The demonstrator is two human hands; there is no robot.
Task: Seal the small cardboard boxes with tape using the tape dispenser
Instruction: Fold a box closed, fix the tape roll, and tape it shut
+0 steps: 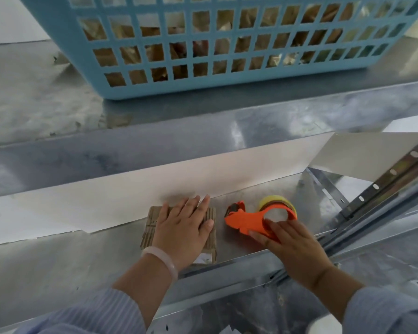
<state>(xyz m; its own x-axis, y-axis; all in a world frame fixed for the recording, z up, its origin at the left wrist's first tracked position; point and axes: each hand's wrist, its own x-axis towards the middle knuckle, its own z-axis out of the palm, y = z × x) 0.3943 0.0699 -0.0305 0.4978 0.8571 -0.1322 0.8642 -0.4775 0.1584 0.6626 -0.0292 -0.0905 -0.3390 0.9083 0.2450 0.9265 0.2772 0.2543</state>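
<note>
Pressing down in the lower middle of the frame, the left hand (pixel 181 227) lies flat, fingers straight and slightly spread, on top of a small brown corrugated cardboard box (pixel 152 220). The box sits on the grey sheet-metal shelf (pixel 82 256), with its far edge against a long white board (pixel 106 196) that runs across the picture. A pale pink bangle (pixel 159 257) circles that wrist. The palm hides most of the box top. No strip of tape shows on the visible cardboard, and only a white label peeks out at the near corner, so this box looks not yet sealed.

Just right of the box and apart from it, the orange plastic tape dispenser (pixel 246 219) rests on the shelf with its cutting end pointing toward the box. A yellowish roll of tape (pixel 276 201) sits at its far side. The right hand (pixel 297 247), at lower right, lays its fingers over the dispenser's handle. I cannot tell whether they have closed round it. The two hands are well apart, each on its own object.

Across the top of the frame stands a light-blue plastic lattice basket (pixel 203 90) with brown cardboard showing through its holes; whether those are finished boxes is unclear. By my reading the work on this box is at its start: the dispenser must be lifted, the tape laid along the seam and cut.
</note>
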